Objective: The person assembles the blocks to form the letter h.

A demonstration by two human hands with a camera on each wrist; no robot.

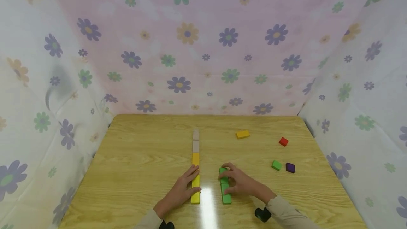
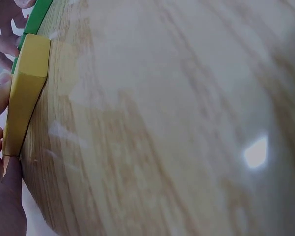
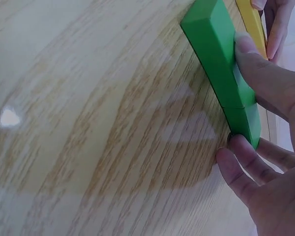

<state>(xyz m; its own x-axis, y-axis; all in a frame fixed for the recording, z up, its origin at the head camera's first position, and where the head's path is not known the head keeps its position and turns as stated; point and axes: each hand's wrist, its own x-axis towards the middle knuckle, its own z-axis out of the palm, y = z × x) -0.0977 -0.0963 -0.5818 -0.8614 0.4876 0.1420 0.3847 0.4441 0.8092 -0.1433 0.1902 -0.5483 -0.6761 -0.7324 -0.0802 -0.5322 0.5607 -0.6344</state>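
Observation:
A straight row of blocks runs away from me across the table: yellow blocks (image 1: 195, 198) at the near end, an orange-yellow block (image 1: 195, 157) beyond them, then two plain wooden blocks (image 1: 195, 146) at the far end. My left hand (image 1: 181, 189) lies over the yellow part, thumb and fingers across it and one finger along its side. To the right, two green blocks (image 1: 226, 199) lie end to end, roughly parallel to the row. My right hand (image 1: 243, 183) grips them, thumb on the nearer block's side and fingertips around the far end.
Farther back on the wooden table (image 1: 143, 144) lies an orange block (image 1: 243, 134). A red block (image 1: 283, 141), a small green block (image 1: 276, 165) and a dark purple block (image 1: 290, 167) sit at the right. Flowered cloth walls (image 1: 203, 45) close in the back and sides.

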